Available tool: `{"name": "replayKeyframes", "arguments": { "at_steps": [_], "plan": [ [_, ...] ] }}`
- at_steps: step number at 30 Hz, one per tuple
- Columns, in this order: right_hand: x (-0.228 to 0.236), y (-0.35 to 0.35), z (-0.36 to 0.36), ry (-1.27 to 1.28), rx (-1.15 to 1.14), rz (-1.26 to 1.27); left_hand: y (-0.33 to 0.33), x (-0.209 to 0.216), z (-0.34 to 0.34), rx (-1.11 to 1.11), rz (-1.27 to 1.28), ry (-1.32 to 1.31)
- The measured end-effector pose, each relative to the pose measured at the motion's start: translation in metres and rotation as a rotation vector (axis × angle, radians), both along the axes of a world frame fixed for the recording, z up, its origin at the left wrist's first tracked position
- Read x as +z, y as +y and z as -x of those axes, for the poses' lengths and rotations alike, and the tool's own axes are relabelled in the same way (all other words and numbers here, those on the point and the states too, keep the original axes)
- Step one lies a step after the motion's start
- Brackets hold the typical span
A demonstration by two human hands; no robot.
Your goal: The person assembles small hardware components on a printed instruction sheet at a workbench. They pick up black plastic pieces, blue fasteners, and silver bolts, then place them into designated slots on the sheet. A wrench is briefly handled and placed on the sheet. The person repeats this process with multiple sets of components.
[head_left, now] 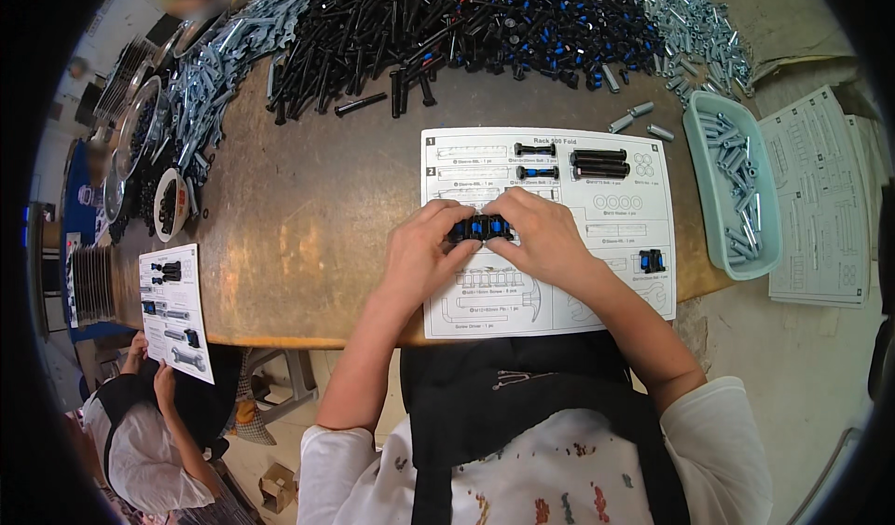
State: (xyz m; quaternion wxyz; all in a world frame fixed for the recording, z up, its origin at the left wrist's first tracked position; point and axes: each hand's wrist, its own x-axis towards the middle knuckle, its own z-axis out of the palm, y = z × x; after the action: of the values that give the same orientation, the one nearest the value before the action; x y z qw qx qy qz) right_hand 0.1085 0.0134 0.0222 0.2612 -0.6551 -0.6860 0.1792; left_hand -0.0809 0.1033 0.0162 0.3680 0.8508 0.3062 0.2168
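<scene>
A row of several short black bolts with blue thread patches [482, 228] is pinched between my two hands, just above the printed parts sheet [550, 323]. My left hand [424, 245] closes on the row's left end, and my right hand [552, 238] on its right end, thumbs at the near side. Black bolts [536, 173] lie on the sheet's upper middle, beyond my fingers. Longer black bolts [599, 164] rest side by side to their right. Another small group of short bolts with blue patches [652, 261] sits at the sheet's right edge.
Heaps of black bolts [373, 35], blue-patched bolts [569, 31], wrenches [210, 82] and metal sleeves [704, 35] line the table's far side. A pale green bin [695, 143] of sleeves stands right, beside stacked sheets [811, 199]. At left, a person [154, 441] holds another loaded sheet [200, 324].
</scene>
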Motion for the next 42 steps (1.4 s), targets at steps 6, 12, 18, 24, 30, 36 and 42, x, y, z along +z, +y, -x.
{"name": "replayKeyframes", "arguments": {
  "at_steps": [6, 12, 18, 24, 30, 36, 42],
  "plan": [
    [-0.002, -0.005, 0.009, 0.099, -0.053, -0.101, -0.005, -0.007, 0.007, 0.039, -0.046, -0.065],
    [-0.012, -0.009, 0.004, 0.102, -0.049, -0.15, -0.003, -0.016, 0.008, -0.026, -0.056, -0.063],
    [0.002, -0.016, -0.006, 0.163, -0.004, -0.029, -0.002, -0.016, 0.012, 0.005, 0.041, -0.069],
    [0.024, -0.081, -0.172, -0.087, -0.652, -0.296, 0.01, -0.026, 0.045, 0.247, 0.32, -0.239],
    [0.026, -0.105, -0.292, -0.338, -0.85, 0.036, 0.021, -0.039, 0.06, 0.353, 0.036, -0.232],
    [-0.018, -0.107, -0.341, -0.176, -0.801, 0.069, 0.018, -0.014, 0.035, 0.329, -0.019, -0.243],
    [0.035, -0.065, -0.262, 0.001, -0.785, -0.285, 0.011, -0.023, 0.048, 0.41, 0.01, -0.279]
  ]
}}
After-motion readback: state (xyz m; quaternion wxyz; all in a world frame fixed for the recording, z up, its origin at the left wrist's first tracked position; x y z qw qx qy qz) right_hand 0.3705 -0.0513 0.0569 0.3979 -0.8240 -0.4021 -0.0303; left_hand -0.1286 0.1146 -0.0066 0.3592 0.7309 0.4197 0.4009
